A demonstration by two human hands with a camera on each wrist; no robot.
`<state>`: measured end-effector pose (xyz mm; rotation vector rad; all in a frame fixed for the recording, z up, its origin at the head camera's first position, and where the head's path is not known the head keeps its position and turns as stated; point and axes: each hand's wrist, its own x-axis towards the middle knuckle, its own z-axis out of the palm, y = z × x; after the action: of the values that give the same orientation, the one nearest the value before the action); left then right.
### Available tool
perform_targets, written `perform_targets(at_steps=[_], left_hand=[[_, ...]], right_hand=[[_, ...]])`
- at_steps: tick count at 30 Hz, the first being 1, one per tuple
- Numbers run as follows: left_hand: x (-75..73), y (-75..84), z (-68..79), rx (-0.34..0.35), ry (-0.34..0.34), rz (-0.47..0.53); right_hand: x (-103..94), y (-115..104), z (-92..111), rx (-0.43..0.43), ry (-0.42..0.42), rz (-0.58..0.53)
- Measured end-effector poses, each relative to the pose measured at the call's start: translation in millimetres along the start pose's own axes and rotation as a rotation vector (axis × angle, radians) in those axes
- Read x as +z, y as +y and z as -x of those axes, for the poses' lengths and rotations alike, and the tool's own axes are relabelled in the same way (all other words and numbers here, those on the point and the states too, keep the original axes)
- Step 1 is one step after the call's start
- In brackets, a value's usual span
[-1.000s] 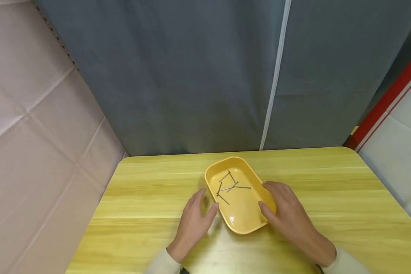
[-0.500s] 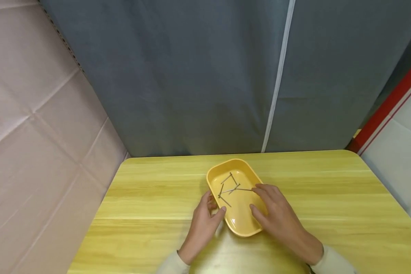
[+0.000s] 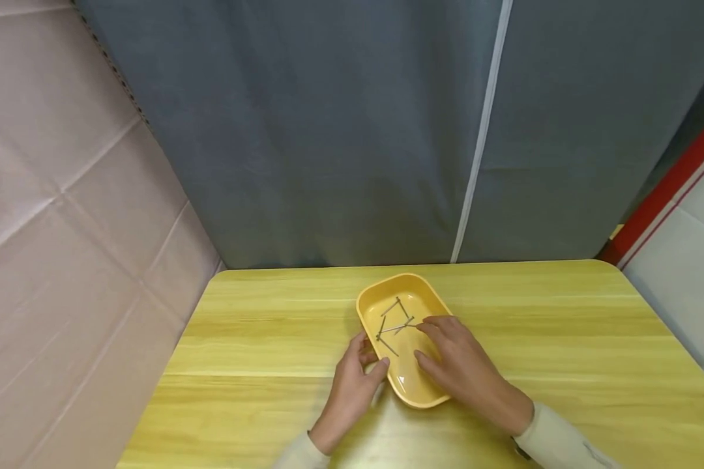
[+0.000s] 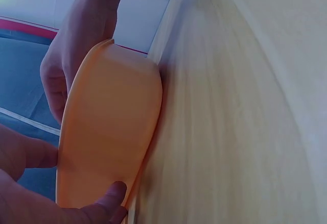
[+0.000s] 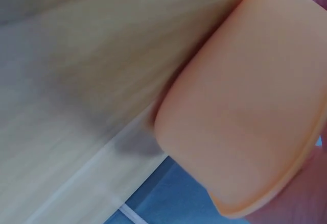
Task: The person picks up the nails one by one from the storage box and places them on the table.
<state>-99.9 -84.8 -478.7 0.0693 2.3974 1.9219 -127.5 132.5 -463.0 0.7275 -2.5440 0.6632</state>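
Observation:
A yellow plastic tray [image 3: 422,371] lies slanted on the table, with several thin metal nails [image 3: 394,327] loosely crossed inside it. My left hand [image 3: 352,384] holds the tray's left side, thumb at the rim and bent fingers against the outer wall. In the left wrist view, its fingertips [image 4: 115,191] touch that orange-looking wall. My right hand [image 3: 460,361] reaches over the right rim into the tray. Its forefinger is at the end of one nail, and the thumb is apart from it. The right wrist view mostly shows the tray's outside [image 5: 245,96], hiding the right fingertips.
The tray stands on a wood-grain table [image 3: 258,339]. Behind the table's back edge hangs a dark grey curtain [image 3: 328,143] with a pale strip. A pale quilted wall [image 3: 94,260] rises at the left, and a white panel with a red border [image 3: 674,189] at the right.
My left hand has come in from beside the tray to hold its side. The right hand has moved left from the right rim, over the tray, to the nails.

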Motion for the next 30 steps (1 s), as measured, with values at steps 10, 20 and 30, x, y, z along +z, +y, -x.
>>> perform_targets(at_steps=[10,20,30], left_hand=[[0.9,1.4,1.1,-0.011,0.004,-0.007],[-0.8,1.4,0.2,-0.018,0.021,-0.02],[-0.6,2.8,-0.1,-0.011,0.022,-0.016]], right_hand=[[11.5,-3.9,-13.5,-0.024,-0.082,0.075],[19.6,-4.4,-21.8,-0.036,-0.168,0.113],[29.4,-7.9,-27.6,-0.055,-0.227,0.094]])
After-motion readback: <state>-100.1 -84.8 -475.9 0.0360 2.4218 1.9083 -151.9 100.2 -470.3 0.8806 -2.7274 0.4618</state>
